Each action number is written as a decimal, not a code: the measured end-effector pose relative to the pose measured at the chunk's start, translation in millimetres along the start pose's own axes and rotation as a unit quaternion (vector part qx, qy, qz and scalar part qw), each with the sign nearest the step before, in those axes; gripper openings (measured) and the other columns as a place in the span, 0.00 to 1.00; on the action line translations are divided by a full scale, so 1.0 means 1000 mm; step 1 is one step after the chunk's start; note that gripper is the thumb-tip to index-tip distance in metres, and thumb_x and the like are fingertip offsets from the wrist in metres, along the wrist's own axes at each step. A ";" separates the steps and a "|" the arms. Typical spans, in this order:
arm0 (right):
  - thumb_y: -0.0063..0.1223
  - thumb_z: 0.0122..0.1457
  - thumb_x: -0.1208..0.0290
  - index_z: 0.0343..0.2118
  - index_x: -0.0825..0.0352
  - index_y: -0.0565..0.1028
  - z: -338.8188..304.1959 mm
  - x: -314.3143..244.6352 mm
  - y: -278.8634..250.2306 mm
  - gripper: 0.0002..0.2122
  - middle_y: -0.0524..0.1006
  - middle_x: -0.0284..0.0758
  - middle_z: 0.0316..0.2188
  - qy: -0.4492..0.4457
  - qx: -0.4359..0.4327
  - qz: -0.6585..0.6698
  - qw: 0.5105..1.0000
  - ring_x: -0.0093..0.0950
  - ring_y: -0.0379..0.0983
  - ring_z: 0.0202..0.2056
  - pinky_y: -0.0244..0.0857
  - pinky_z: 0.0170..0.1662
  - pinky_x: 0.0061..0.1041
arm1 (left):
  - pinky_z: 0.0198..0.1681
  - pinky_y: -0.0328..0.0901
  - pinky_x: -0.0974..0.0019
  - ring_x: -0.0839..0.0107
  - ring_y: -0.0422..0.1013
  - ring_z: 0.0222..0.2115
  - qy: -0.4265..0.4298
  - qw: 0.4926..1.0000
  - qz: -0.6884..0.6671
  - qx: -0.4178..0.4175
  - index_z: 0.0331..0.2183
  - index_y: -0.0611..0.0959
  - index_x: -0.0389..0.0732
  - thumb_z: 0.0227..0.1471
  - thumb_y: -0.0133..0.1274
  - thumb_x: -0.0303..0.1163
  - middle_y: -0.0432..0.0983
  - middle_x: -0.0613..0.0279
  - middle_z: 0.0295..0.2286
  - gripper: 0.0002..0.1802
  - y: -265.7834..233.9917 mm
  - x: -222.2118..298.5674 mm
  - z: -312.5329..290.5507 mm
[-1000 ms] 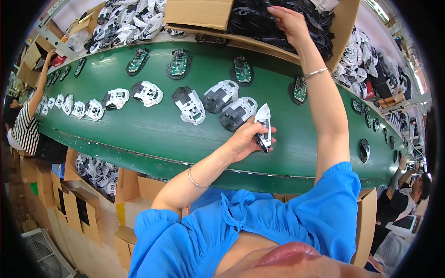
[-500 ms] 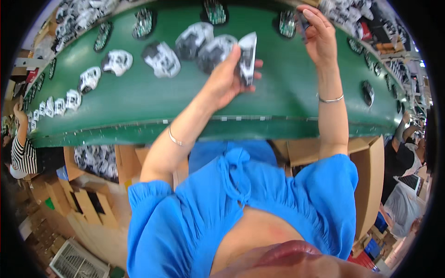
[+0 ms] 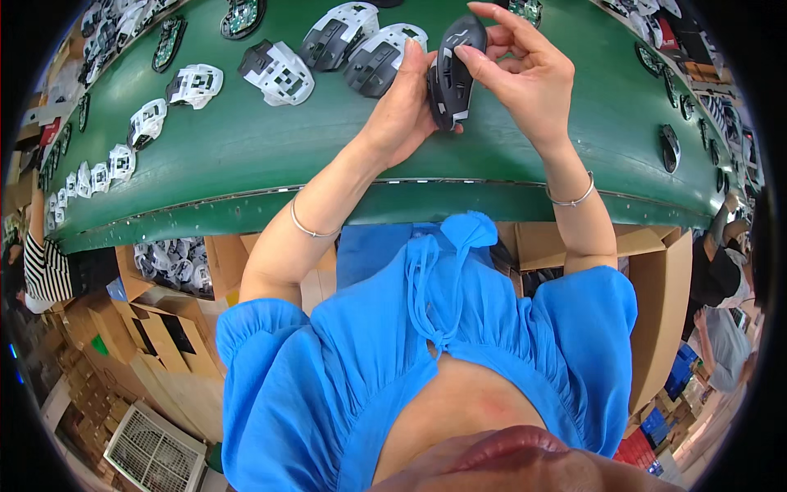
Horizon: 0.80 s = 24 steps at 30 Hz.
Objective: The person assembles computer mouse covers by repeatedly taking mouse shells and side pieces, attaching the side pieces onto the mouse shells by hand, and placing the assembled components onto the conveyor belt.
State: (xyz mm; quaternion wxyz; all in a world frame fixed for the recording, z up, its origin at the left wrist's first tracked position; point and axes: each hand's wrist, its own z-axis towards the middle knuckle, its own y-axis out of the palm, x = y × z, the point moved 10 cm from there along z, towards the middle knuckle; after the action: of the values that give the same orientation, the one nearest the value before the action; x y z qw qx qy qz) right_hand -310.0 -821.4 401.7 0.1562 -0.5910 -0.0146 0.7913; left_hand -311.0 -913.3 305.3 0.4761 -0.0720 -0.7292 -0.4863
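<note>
Tilted on its side over the green belt, a black computer mouse [image 3: 453, 75] is between my two hands. My left hand [image 3: 403, 107] is wrapped round its left side, thumb up, the other fingers mostly hidden behind it. My right hand [image 3: 529, 82] pinches its upper end, thumb on the dark surface and fingertips at the far edge. Close by my left thumb lie two black-and-white mouse shells, one nearer [image 3: 384, 64] and one farther [image 3: 334, 37]. Another shell [image 3: 277, 74] rests farther left. Whatever is inside the held mouse is hidden.
The green conveyor belt [image 3: 287, 152] curves across in front of me. Mouse bases with green circuit boards [image 3: 243, 16] line its far side. More white shells [image 3: 147, 121] run down the left; a dark mouse part [image 3: 670, 148] lies right. Cardboard boxes [image 3: 664, 320] stand below, and people work at both sides.
My right hand has come down and left from the far edge with a dark piece, to my left hand. The shell held edge-on is now seen as part of a dark mouse.
</note>
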 end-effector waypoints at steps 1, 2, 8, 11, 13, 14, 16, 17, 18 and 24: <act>0.59 0.50 0.87 0.51 0.74 0.71 -0.001 0.003 0.001 0.23 0.76 0.33 0.30 0.002 -0.003 0.000 1.000 0.16 0.72 0.28 0.67 0.30 0.12 | 0.38 0.68 0.62 0.71 0.69 0.40 0.001 1.000 -0.002 0.003 0.54 0.67 0.42 0.54 0.25 0.72 0.70 0.64 0.39 0.46 0.000 0.001 -0.001; 0.59 0.50 0.87 0.50 0.73 0.72 -0.002 -0.001 0.000 0.21 0.75 0.31 0.29 -0.028 0.006 0.015 0.999 0.14 0.70 0.27 0.65 0.29 0.11 | 0.38 0.68 0.62 0.71 0.69 0.39 0.003 1.000 0.013 0.000 0.54 0.67 0.42 0.54 0.25 0.73 0.69 0.64 0.39 0.46 0.001 0.003 -0.001; 0.61 0.48 0.83 0.46 0.71 0.76 -0.003 -0.049 0.016 0.19 0.75 0.28 0.28 -0.194 0.044 -0.334 0.921 0.14 0.66 0.24 0.59 0.25 0.13 | 0.38 0.67 0.67 0.74 0.68 0.39 0.036 0.999 -0.017 -0.004 0.57 0.61 0.39 0.55 0.49 0.54 0.68 0.63 0.41 0.37 -0.007 0.010 -0.007; 0.63 0.45 0.80 0.42 0.68 0.79 -0.009 -0.044 0.016 0.18 0.77 0.32 0.31 -0.236 0.065 -0.322 0.915 0.18 0.67 0.27 0.60 0.25 0.16 | 0.40 0.66 0.69 0.74 0.68 0.41 0.039 0.999 0.002 0.010 0.60 0.54 0.36 0.46 0.63 0.37 0.67 0.60 0.43 0.47 -0.009 0.014 -0.005; 0.64 0.42 0.80 0.41 0.67 0.80 -0.012 -0.047 0.017 0.18 0.76 0.33 0.31 -0.262 0.080 -0.313 0.909 0.19 0.67 0.27 0.60 0.24 0.17 | 0.43 0.66 0.68 0.72 0.67 0.43 0.032 0.999 0.001 0.007 0.61 0.51 0.35 0.41 0.66 0.30 0.67 0.58 0.44 0.53 -0.008 0.013 -0.006; 0.63 0.42 0.80 0.41 0.67 0.80 -0.014 -0.049 0.015 0.19 0.76 0.32 0.31 -0.284 0.098 -0.309 0.903 0.19 0.67 0.27 0.60 0.25 0.17 | 0.43 0.67 0.66 0.73 0.67 0.42 0.058 0.998 0.000 0.027 0.61 0.53 0.36 0.42 0.63 0.27 0.67 0.60 0.44 0.49 -0.010 0.017 -0.007; 0.63 0.42 0.80 0.42 0.67 0.80 -0.016 -0.050 0.015 0.19 0.76 0.31 0.30 -0.306 0.114 -0.301 0.896 0.20 0.67 0.27 0.60 0.25 0.17 | 0.43 0.67 0.65 0.73 0.67 0.42 0.085 0.995 -0.001 0.050 0.61 0.56 0.38 0.43 0.60 0.24 0.67 0.61 0.43 0.46 -0.014 0.020 -0.010; 0.63 0.42 0.80 0.42 0.66 0.80 -0.016 -0.050 0.016 0.19 0.76 0.31 0.30 -0.307 0.109 -0.281 0.903 0.20 0.66 0.27 0.60 0.26 0.17 | 0.44 0.66 0.65 0.73 0.67 0.42 0.100 0.994 0.014 0.045 0.61 0.55 0.37 0.43 0.59 0.23 0.67 0.61 0.44 0.45 -0.013 0.021 -0.010; 0.63 0.41 0.81 0.41 0.66 0.80 -0.015 -0.049 0.017 0.19 0.75 0.31 0.30 -0.306 0.105 -0.262 0.909 0.21 0.66 0.27 0.60 0.26 0.18 | 0.46 0.66 0.66 0.72 0.67 0.43 0.114 0.992 0.029 0.037 0.61 0.55 0.37 0.43 0.57 0.23 0.67 0.60 0.44 0.45 -0.011 0.023 -0.010; 0.62 0.39 0.83 0.41 0.68 0.80 -0.026 -0.056 0.026 0.20 0.71 0.28 0.22 -0.386 0.080 -0.339 0.854 0.21 0.63 0.23 0.59 0.24 0.18 | 0.52 0.62 0.68 0.72 0.67 0.46 0.080 0.996 0.011 0.039 0.61 0.56 0.36 0.45 0.55 0.26 0.67 0.59 0.46 0.43 -0.009 0.019 -0.011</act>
State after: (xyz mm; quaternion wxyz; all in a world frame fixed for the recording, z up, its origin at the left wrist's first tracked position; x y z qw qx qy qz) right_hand -277.5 -865.5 440.4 0.4438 -0.1814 -0.2098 0.8521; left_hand -319.9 -933.0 315.0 0.5405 -0.0227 -0.7062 -0.4568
